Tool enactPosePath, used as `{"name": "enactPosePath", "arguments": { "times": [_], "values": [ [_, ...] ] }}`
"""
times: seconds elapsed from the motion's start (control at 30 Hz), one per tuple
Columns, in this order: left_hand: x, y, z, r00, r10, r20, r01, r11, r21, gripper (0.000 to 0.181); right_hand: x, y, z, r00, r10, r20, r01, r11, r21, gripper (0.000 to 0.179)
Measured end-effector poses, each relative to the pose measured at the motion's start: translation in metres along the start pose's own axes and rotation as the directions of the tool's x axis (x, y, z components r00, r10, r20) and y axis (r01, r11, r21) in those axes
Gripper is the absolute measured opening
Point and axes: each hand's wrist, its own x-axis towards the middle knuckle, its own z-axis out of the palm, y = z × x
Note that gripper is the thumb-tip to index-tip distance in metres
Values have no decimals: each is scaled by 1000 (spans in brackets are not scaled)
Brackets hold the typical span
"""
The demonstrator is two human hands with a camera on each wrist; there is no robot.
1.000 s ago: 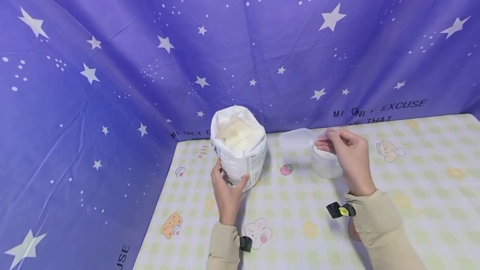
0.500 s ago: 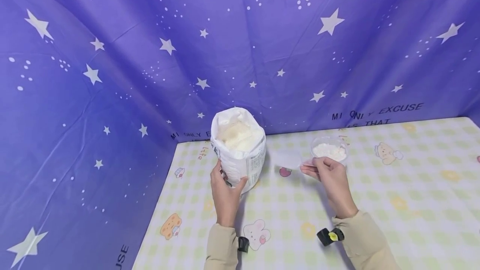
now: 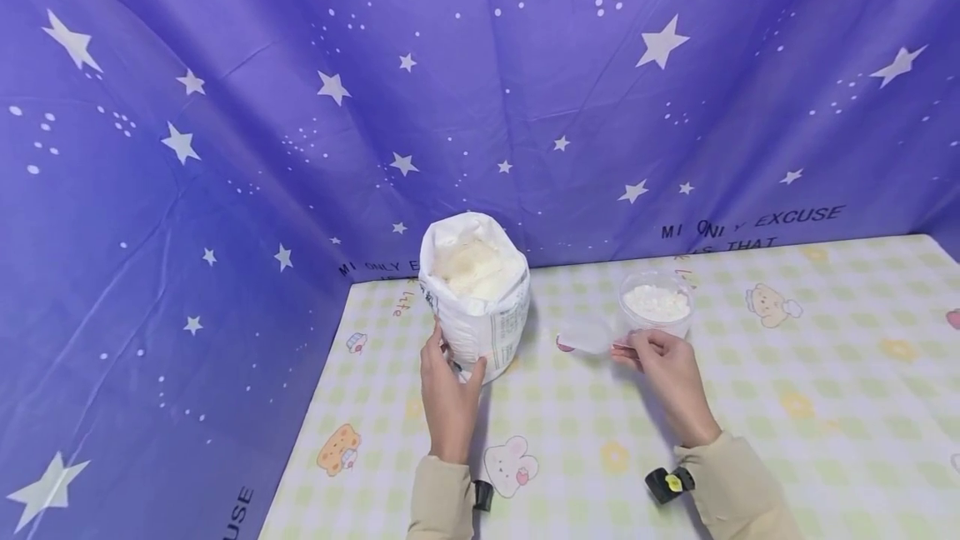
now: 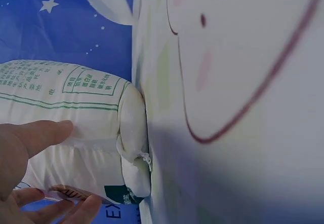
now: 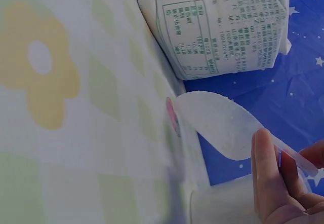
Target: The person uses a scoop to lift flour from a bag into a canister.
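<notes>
My left hand [image 3: 451,397] grips the lower side of an upright white bag of flour [image 3: 471,335], thumb in front and fingers round its left side. The bag's top is rolled open, and pale powder fills it nearly to the rim. Between the fingers of my right hand [image 3: 672,379] I pinch the handle of a translucent plastic scoop [image 3: 587,335]. Its bowl points left toward the bag, with only thin traces of powder on it in the right wrist view. Just behind that hand stands a clear round tub [image 3: 634,322] holding white, lumpy powder.
A checked tablecloth [image 3: 570,440] with cartoon prints covers the table. Close behind the bag and tub, a blue-purple curtain [image 3: 570,90] with white stars hangs at the table's back edge, and it also runs along the left side.
My right hand has come down from over the tub toward me, bringing the scoop to the tub's near left and uncovering the powder inside. The left hand and bag stay nearly in place.
</notes>
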Motion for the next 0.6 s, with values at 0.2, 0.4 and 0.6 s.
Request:
{"name": "enactPosePath", "arguments": {
  "times": [0.2, 0.4, 0.6],
  "values": [
    [-7, 2, -5, 1000, 4, 4, -5, 1000, 18, 74, 1, 7, 1, 997, 76, 8, -76, 997, 10, 37],
    [-12, 4, -8, 998, -52, 19, 51, 998, 27, 63, -4, 6, -2, 993, 100, 64, -92, 989, -116, 41],
    [-18, 4, -6, 996, -64, 68, 68, 997, -44, 59, -9, 5, -5, 983, 149, 109, -123, 968, -218, 44]
  ]
}}
